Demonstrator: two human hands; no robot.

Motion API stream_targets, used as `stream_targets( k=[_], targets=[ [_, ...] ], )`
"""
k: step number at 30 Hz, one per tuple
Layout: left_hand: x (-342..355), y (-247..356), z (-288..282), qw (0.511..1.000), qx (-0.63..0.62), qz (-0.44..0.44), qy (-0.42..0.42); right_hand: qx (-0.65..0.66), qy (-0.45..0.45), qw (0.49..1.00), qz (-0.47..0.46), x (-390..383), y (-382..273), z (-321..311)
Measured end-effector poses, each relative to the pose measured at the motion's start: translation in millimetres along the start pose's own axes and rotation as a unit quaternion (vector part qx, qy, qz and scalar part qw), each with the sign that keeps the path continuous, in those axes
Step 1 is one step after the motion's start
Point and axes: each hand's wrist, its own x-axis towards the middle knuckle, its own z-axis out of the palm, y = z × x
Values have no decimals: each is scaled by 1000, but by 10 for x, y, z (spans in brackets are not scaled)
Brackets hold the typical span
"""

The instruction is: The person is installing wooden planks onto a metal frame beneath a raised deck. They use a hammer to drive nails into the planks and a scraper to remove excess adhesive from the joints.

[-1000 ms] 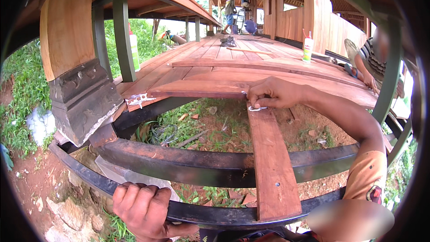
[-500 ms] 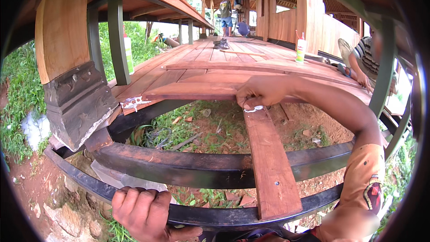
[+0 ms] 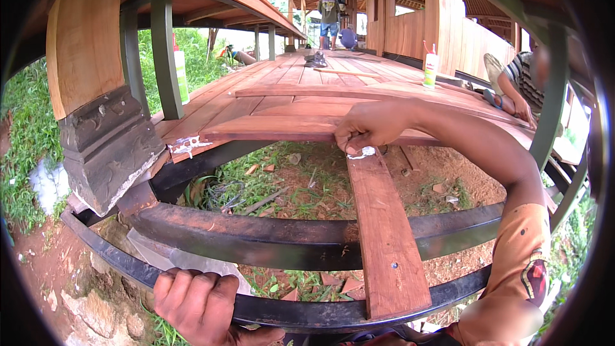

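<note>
Decking job, partway done as far as I can judge. Going left to right: wooden post on a dark carved base at far left, with grass and dirt behind. My left hand sits low, fingers wrapped shut around the outer black steel beam at the near edge; it carries no tool, only braces. A second, inner beam runs just behind it. Between the beams and the laid floor I see open ground, grass and wood scraps, so this strip is uncovered.

Centre: one loose plank lies across both beams, its near end on the outer beam, its far end butting the edge of the finished deck. White glue shows at that far joint. My right hand rests there, fingers curled down and pinching at the plank end and the glue; whether it grips anything small I cannot tell. More white smears sit on the deck edge further left.

Right: glue bottle stands upright on the deck, well apart from my hand. A seated person in a striped shirt is beyond it; others stand far back.

Done: most boards down, one plank placed. Left: gaps on both sides of that plank.
</note>
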Motion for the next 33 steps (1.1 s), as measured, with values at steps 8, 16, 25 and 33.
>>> stream_targets(
  k=[8, 16, 25, 33],
  targets=[
    [-19, -64, -13, 1000, 3, 24, 9, 10, 190, 976, -104, -244, 132, 369],
    [4, -23, 15, 1000, -6, 5, 8, 6, 71, 997, -37, -96, 89, 165],
    [-39, -84, -4, 1000, 0, 27, -11, 4, 158, 986, -61, -285, 49, 306],
    [9, -35, 26, 1000, -5, 12, 17, -42, 19, 999, 12, -45, -72, 32]
  ],
)
